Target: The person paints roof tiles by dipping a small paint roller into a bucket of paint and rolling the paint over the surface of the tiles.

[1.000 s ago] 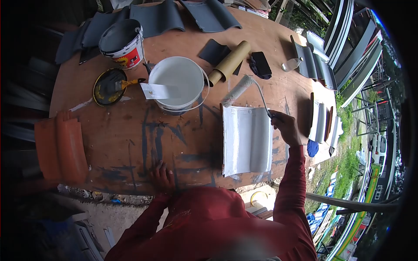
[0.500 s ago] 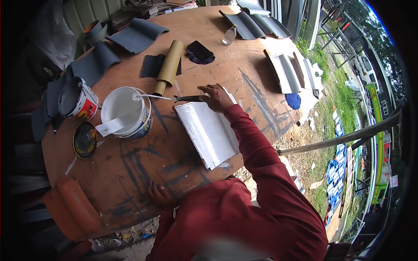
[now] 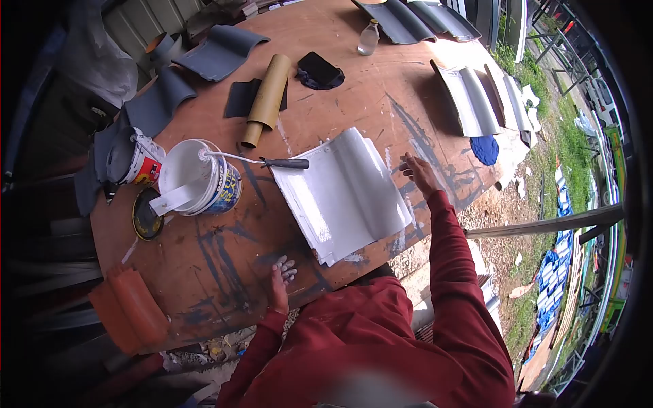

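A roof tile (image 3: 347,200) with a fresh-looking white coat lies on the wooden table in front of me, and its bottom edge shows more than one layer. My right hand (image 3: 420,175) hovers off its right edge, fingers apart and holding nothing. To the left of the tile's lower end is my left hand (image 3: 281,277), spread open, with whitish paint on the fingers. A small paint roller (image 3: 235,156) rests from the rim of the white bucket (image 3: 221,187), and its dark handle reaches over the tile's upper left corner. A white flat strip (image 3: 180,197) leans in the bucket.
Left of the bucket stand a paint can (image 3: 129,160) and its lid (image 3: 147,214). Grey tiles (image 3: 221,51) line the back left; an orange tile (image 3: 129,309) sits front left. A cardboard tube (image 3: 269,95), a phone (image 3: 320,68), a bottle (image 3: 368,39) and a blue cloth (image 3: 484,149) lie farther back.
My right hand has let go of the roller handle and moved right, off the tile. The roller now rests on the bucket. My left hand has lifted and opened near the table's front edge.
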Demonstrator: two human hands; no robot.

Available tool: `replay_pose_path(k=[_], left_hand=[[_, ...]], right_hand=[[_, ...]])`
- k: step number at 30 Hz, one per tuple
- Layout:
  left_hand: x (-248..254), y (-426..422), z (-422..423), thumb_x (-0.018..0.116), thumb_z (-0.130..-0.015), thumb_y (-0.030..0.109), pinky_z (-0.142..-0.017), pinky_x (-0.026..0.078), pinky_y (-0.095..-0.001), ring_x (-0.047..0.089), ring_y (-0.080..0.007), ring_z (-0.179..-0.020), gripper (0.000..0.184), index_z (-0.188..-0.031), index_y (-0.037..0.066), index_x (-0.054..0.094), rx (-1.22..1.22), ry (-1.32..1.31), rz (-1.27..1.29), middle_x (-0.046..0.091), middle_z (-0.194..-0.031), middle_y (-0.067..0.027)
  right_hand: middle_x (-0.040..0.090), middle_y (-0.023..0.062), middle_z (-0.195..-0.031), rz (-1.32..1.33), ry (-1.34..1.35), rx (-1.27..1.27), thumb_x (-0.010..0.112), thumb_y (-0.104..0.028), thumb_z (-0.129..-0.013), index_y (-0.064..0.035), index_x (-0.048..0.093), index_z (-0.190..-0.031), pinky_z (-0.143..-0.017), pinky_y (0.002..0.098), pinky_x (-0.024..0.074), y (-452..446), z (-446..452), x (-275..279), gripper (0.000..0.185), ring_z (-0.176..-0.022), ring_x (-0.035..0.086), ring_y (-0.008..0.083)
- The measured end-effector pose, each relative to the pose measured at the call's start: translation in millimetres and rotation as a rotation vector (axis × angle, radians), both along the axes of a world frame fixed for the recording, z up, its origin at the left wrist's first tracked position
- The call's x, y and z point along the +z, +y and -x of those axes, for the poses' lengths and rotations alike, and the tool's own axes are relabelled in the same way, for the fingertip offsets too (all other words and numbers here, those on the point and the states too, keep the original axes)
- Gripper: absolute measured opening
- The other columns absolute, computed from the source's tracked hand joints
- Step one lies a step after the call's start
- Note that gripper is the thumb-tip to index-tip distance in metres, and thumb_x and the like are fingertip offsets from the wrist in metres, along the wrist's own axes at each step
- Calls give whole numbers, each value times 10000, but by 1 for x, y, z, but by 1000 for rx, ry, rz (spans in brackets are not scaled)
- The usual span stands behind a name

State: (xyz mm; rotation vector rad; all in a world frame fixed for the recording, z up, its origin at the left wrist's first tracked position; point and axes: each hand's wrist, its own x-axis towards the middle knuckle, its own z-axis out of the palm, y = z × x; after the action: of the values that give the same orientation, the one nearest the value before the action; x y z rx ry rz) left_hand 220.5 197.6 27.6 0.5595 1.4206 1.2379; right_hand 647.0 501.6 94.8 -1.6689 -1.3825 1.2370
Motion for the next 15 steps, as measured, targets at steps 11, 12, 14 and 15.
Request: replay_pose_path(k=[11, 12, 14, 15], left_hand=[[30, 54, -121, 538, -965, 718, -1025, 441, -402, 576, -227, -1212, 775, -1440, 108, 492, 308, -234, 251, 586, -1348, -31], [35, 55, -123, 538, -965, 718, -1025, 441, -402, 576, -227, -1212, 775, -1440, 108, 492, 317, -226, 259, 586, -1348, -31], [44, 63, -128, 509, -957, 745, -1062, 431, -428, 560, -265, -1272, 854, -1511, 100, 429, 360, -239, 298, 556, -1432, -64], [48, 73, -139, 509, -957, 745, -1062, 431, -428, 560, -265, -1272, 854, -1511, 100, 429, 377, -234, 293, 556, -1432, -64]], right_hand=[[645, 239, -1369, 64, -108, 751, 397, -858, -927, 11, 643, -1367, -1106, 455, 438, 133, 52, 11, 1005, -1278, 602, 396], [652, 267, -1336, 39, -67, 756, 389, -883, -908, 38, 651, -1341, -1095, 454, 445, 136, 48, 5, 1051, -1263, 606, 410], [651, 283, -1326, 112, -72, 799, 387, -893, -899, 63, 656, -1317, -1098, 450, 443, 145, 36, 11, 1077, -1270, 600, 411], [649, 300, -1315, 173, -86, 837, 385, -902, -891, 87, 661, -1292, -1101, 445, 441, 153, 32, 19, 1103, -1277, 594, 413]])
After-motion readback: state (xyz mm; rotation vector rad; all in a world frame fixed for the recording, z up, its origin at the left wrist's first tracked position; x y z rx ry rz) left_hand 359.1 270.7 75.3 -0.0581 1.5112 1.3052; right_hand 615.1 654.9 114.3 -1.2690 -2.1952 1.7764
